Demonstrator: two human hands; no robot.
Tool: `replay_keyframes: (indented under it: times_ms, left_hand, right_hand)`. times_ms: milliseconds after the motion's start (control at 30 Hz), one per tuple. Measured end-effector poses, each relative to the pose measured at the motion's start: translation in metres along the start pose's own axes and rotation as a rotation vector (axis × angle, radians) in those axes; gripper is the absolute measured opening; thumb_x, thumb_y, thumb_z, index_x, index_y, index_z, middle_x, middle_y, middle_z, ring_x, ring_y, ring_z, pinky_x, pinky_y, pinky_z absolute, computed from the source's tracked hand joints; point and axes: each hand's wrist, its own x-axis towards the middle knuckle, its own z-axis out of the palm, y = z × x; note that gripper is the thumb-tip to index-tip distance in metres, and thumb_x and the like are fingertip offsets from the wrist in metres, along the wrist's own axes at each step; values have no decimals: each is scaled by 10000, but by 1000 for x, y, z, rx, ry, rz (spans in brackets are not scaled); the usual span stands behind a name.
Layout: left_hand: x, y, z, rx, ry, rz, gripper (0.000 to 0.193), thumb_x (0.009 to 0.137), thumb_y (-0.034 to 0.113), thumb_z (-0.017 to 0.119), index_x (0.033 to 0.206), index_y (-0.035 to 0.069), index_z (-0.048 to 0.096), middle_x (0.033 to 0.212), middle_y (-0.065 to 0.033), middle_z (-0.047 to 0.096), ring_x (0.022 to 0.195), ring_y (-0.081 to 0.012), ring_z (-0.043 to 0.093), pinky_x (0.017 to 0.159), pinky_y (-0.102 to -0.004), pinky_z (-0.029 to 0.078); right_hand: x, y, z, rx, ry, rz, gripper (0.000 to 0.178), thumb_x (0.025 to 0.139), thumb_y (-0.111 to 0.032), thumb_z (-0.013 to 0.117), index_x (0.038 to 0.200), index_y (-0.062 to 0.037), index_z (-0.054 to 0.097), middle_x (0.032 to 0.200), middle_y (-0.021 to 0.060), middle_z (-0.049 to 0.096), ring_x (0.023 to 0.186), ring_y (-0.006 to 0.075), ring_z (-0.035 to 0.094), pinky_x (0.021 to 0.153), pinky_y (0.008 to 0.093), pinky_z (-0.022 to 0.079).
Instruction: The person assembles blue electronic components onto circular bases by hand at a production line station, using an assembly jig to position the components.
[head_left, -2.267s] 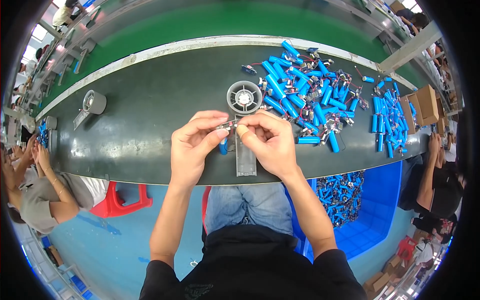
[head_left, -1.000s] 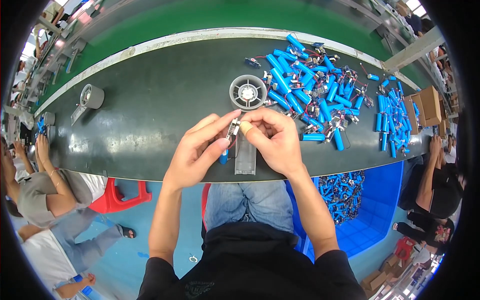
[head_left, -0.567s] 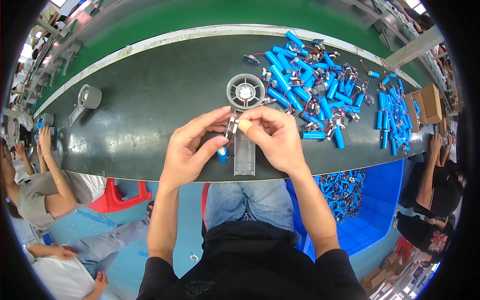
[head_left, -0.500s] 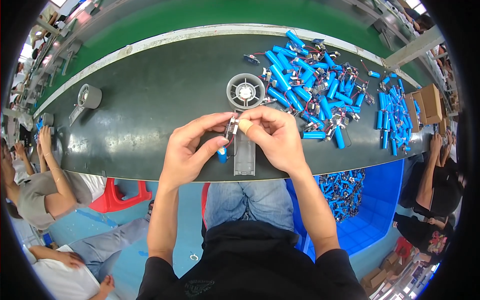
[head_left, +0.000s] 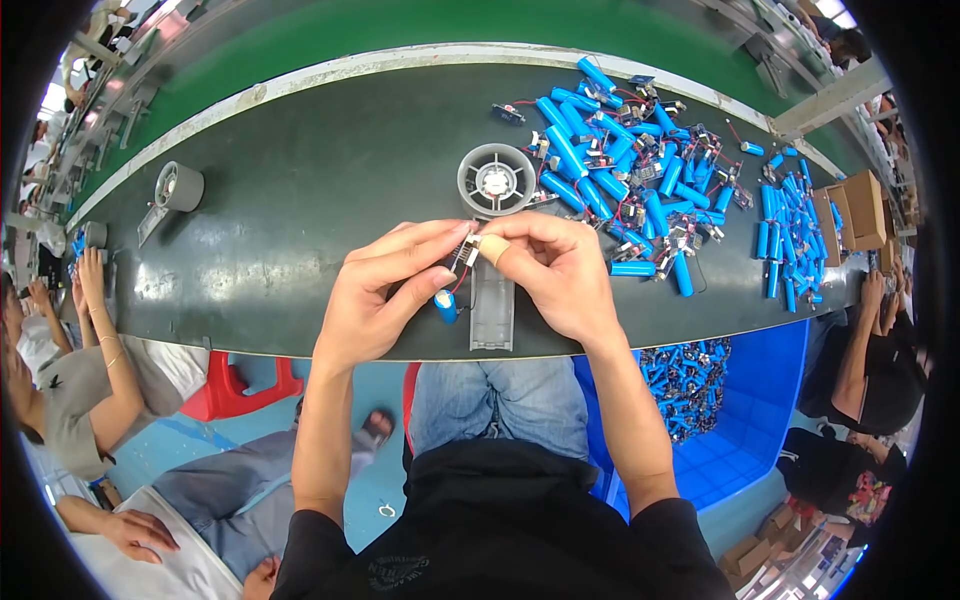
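Note:
My left hand pinches a small circuit board between thumb and fingers. My right hand, a tan covering on its thumb, closes on the board's other side. Thin red wire runs down from the board to a blue cylindrical battery, which hangs just under my left thumb. Behind and beneath my fingers lies a grey fan housing, with its round fan end away from me and its open handle pointing toward me. My fingers hide part of the board and the handle's upper end.
A heap of blue batteries wired to boards covers the right of the dark table. More batteries lie beside cardboard boxes. Another grey fan housing is at left. A blue bin stands below right. Co-workers sit on both sides.
Both hands keep hold of the board, with only slight finger shifts. The battery hangs a little more visibly below it. At lower left, a seated person's leg has moved toward me.

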Motion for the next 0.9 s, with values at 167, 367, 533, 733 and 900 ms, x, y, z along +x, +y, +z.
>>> replay_keyframes:
  times_ms: [167,367,533,733,900]
  left_hand:
    - [1,-3,3,15,50,11,367,866,-42,620,1229,6,651,1221,-151,660,1032,-236,623,871,-320,490]
    - [1,0,1,44,50,45,364,863,-27,626,1224,9,654,1211,-154,665,1018,-241,624,862,-330,478]
    - [2,-18,8,-8,39,39,351,871,-24,616,1219,6,656,1205,-155,667,983,-249,629,862,-328,471]
    - [1,0,0,143,38,85,329,881,3,615,1207,-32,648,1129,-170,682,891,-241,629,810,-328,461]
    - [2,1,1,140,26,72,325,894,18,603,1211,-42,642,1076,-167,691,850,-229,615,795,-332,461]
  right_hand:
    - [0,0,0,-8,9,7,103,885,-32,687,966,27,711,793,-13,662,700,17,552,647,191,454]
    - [0,-2,2,-31,13,-4,105,882,-39,693,965,23,713,763,-32,644,674,4,519,630,186,435]
    - [0,7,-4,-53,22,40,110,880,-40,696,967,25,711,751,-37,634,654,-4,498,626,187,432]
    - [2,4,0,-211,18,-134,100,839,-36,727,929,8,723,770,-35,622,590,-12,444,527,167,347]
    - [3,10,2,-379,143,-432,139,747,2,772,875,-13,723,793,-6,600,528,-12,394,445,166,261]
